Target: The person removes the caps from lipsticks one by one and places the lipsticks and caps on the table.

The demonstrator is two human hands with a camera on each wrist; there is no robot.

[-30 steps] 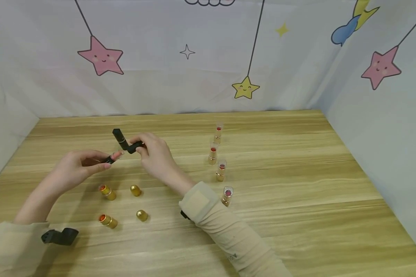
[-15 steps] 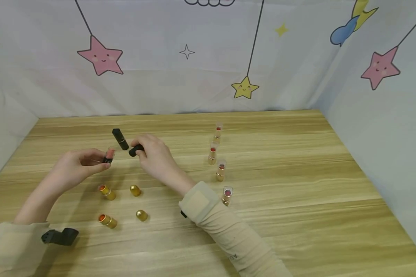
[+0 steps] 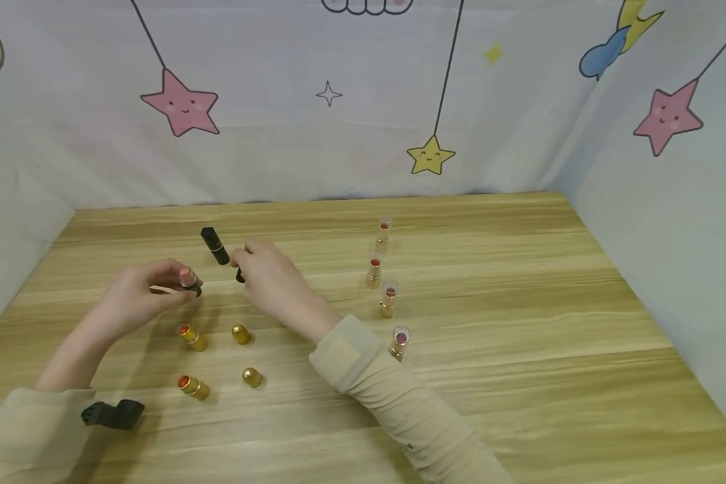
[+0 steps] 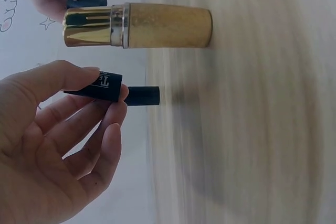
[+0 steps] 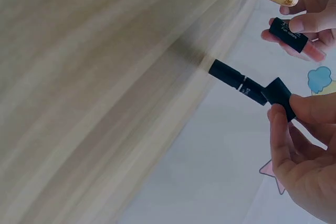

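In the head view my left hand [image 3: 136, 292] holds an uncapped lipstick [image 3: 186, 277] upright, pink tip on top, low over the table. Its black tube [image 4: 107, 86] is pinched between thumb and fingers in the left wrist view. To the right, my right hand [image 3: 275, 279] pinches a small black lipstick cap [image 5: 280, 99], mostly hidden by the fingers in the head view. The cap is apart from the held lipstick. A closed black lipstick [image 3: 214, 245] stands on the table behind and between both hands.
Two uncapped gold lipsticks [image 3: 192, 337] stand nearer the front, with two gold caps [image 3: 240, 334] to their right. Several clear-capped lipsticks [image 3: 388, 302] form a column right of the right arm. A white curtain [image 3: 314, 154] borders the table's back edge.
My left hand has turned the pink lipstick from tilted to upright and lowered it. My right hand has moved the black cap slightly down, away from the standing black lipstick.
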